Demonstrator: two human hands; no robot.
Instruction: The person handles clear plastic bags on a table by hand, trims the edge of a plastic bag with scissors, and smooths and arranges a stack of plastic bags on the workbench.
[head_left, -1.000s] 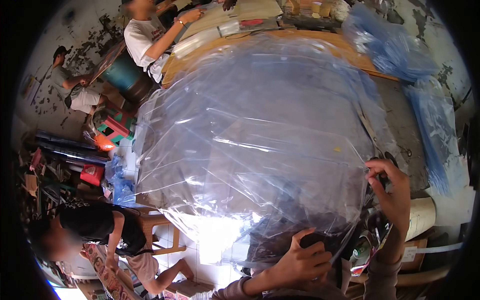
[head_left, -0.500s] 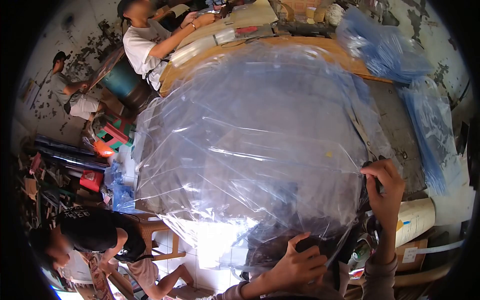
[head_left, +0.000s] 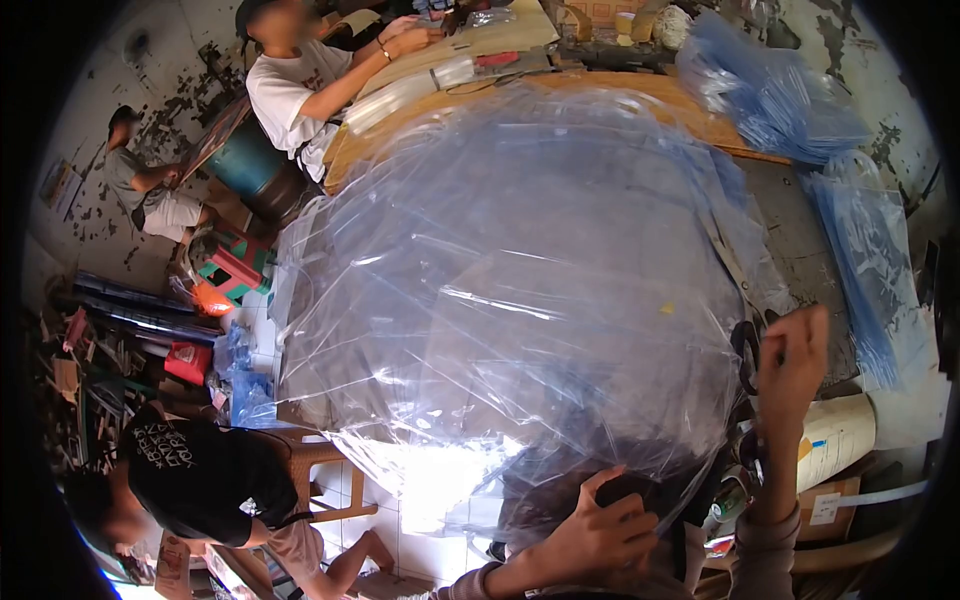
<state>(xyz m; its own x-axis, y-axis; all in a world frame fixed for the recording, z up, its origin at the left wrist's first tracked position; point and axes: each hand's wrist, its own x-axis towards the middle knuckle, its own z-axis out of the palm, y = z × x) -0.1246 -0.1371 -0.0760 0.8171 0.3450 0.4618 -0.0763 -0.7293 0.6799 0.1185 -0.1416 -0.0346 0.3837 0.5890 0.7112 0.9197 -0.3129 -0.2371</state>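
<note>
A wide, crinkled sheet of clear plastic (head_left: 560,240) covers most of the table. Over its lower edge, my left hand (head_left: 600,525) has its thumb and index finger apart and the other fingers loosely curled; I see nothing held in it. Beyond the sheet's right edge is my right hand (head_left: 795,360), raised with its fingers bent and close together; whatever may be between them is hidden. Large scissors (head_left: 733,262) lie along the right side of the plastic, their dark handles just left of my right hand.
Stacks of bluish plastic bags (head_left: 775,95) lie at the back right, with more (head_left: 865,270) along the right side. A person in white (head_left: 290,90) works at the far edge. Another person in black (head_left: 205,480) sits lower left, near a wooden stool (head_left: 330,480). A third sits farther back.
My right hand has come away from the plastic's edge, moving slightly right and up, so the scissor handles show more. My left hand has hardly moved. The person in black has leaned lower.
</note>
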